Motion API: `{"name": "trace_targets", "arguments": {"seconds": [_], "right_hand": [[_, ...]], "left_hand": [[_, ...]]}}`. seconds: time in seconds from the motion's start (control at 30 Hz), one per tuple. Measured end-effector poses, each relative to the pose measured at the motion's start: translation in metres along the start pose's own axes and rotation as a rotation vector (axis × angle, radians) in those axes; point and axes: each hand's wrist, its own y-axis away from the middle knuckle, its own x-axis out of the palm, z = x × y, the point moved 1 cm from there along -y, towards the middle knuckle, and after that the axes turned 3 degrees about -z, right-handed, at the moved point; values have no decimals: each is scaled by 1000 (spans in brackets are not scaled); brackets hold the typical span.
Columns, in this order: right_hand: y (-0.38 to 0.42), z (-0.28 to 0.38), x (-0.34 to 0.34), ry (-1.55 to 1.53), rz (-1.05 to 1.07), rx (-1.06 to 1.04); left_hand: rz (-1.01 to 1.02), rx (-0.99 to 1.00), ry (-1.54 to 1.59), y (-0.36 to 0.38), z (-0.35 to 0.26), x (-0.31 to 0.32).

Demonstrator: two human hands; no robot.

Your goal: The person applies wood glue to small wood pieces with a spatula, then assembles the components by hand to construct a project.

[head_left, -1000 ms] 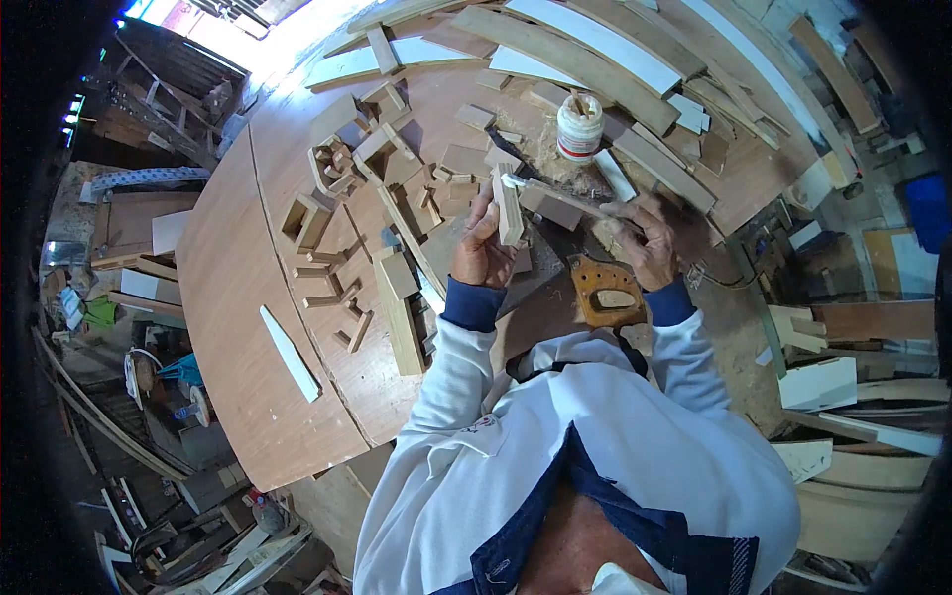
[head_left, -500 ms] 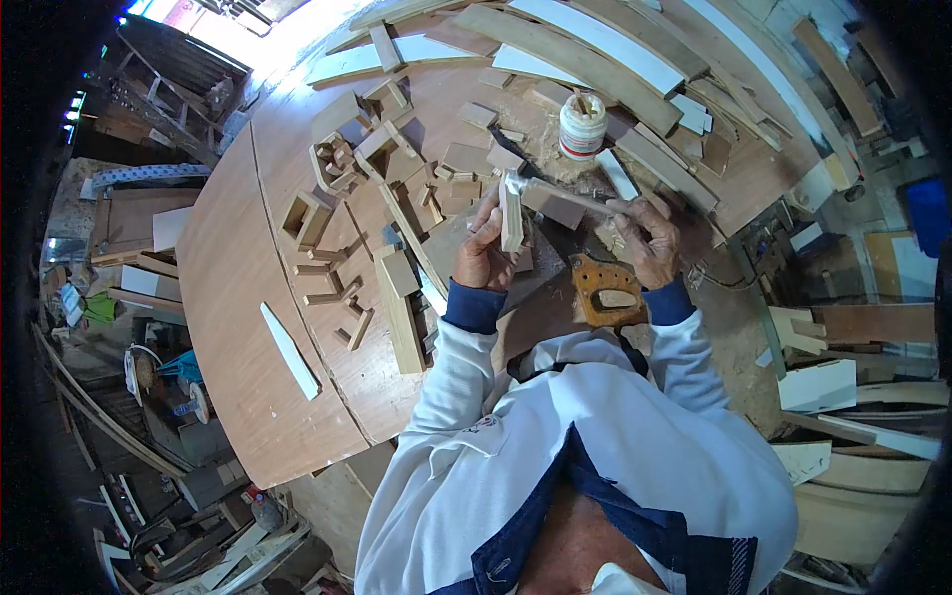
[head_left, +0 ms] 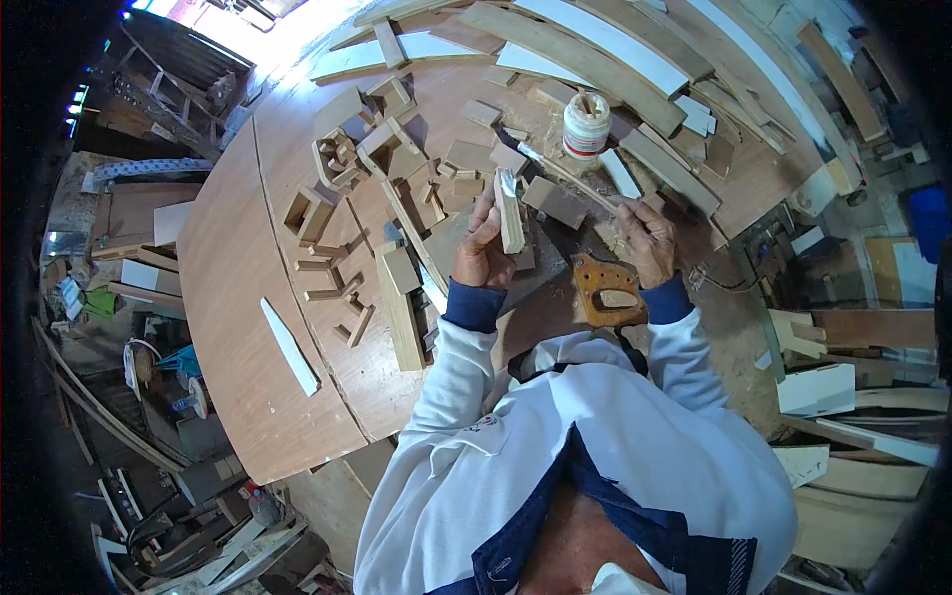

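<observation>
My left hand [head_left: 480, 248] is closed around a small wooden block [head_left: 512, 220], held upright above the table, with white glue at its upper end. Between the fingers of my right hand [head_left: 649, 238] is a thin wooden stick [head_left: 575, 181], its white-coated tip up and to the left, a little apart from the block. Beyond the stick stands an open white jar [head_left: 586, 127] with smeared sides. A handsaw with an orange-brown handle [head_left: 607, 291] lies below and between my hands.
On the round table [head_left: 238, 327] lie small wooden frames [head_left: 309, 215], short sticks [head_left: 354, 324] and a white tapered strip [head_left: 290, 347]. Long boards [head_left: 575, 61] are piled along the far edge. More boards [head_left: 817, 389] stand to the right.
The stick's coated tip has moved off the block's top, up and to the right. White glue now shows on the block's upper end. Both hands keep their hold.
</observation>
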Motion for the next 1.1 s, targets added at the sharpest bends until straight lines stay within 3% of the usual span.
{"name": "trace_targets", "arguments": {"seconds": [0.07,0.2,0.4,0.53,0.6,0.63,0.83,0.93,1.1], "right_hand": [[4,0,6,-111,-8,242],[16,-7,21,-159,85,257],[27,-8,23,-142,145,124],[12,-2,13,-37,78,203],[1,-5,13,-47,106,37],[-3,-3,11,107,132,-31],[-5,-1,8,127,222,-120],[-1,-1,5,93,246,-15],[2,9,1,152,280,-29]], "left_hand": [[-35,22,-14,0,-1,3],[5,41,89,-4,0,2],[-12,75,94,-4,-1,-5],[-38,48,59,-2,-4,-3],[-35,39,23,-1,-3,-2],[-34,33,-13,-1,-4,-1],[-23,40,14,-1,-4,-5],[-29,28,28,-3,-4,-10],[-18,44,43,-6,-4,-11]]}}
